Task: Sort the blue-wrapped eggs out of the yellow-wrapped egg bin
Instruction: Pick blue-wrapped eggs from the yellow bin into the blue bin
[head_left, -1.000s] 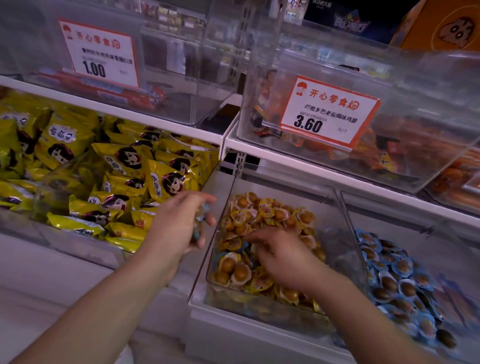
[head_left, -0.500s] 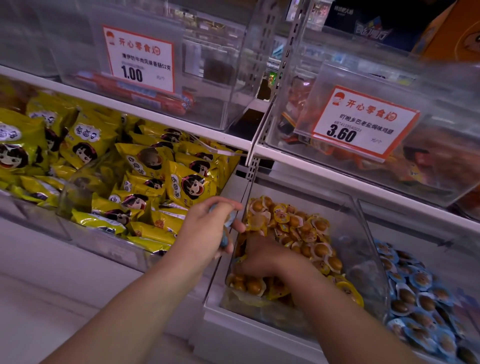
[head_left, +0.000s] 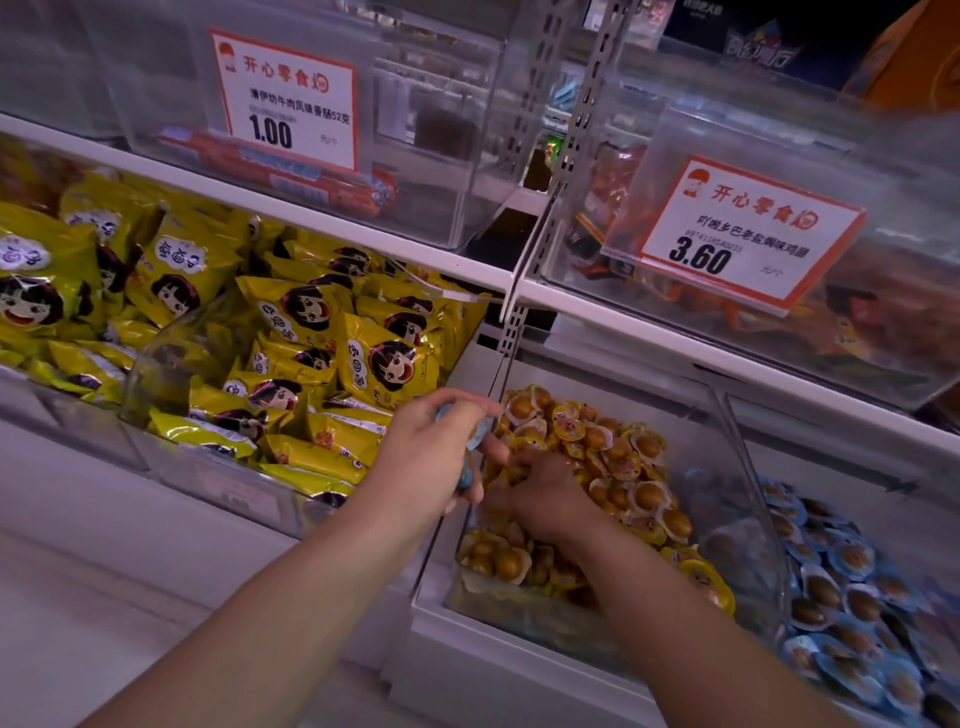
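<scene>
Right hand (head_left: 540, 499) has dug deeper into yellow-wrapped eggs (head_left: 613, 452); left grip (head_left: 434, 457) pinches blue-wrapped eggs (head_left: 475, 434).

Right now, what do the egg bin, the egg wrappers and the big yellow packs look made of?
Egg bin: clear rigid plastic, probably acrylic; the eggs show through its glossy walls.
Yellow-wrapped eggs: thin formed plastic blisters with printed yellow film lids, judging by their flat rims and shine.
Yellow snack packs: glossy printed film, maybe foil-lined; crinkles and highlights suggest it.
Left hand holds blue-wrapped eggs, seemingly the same material.
</scene>
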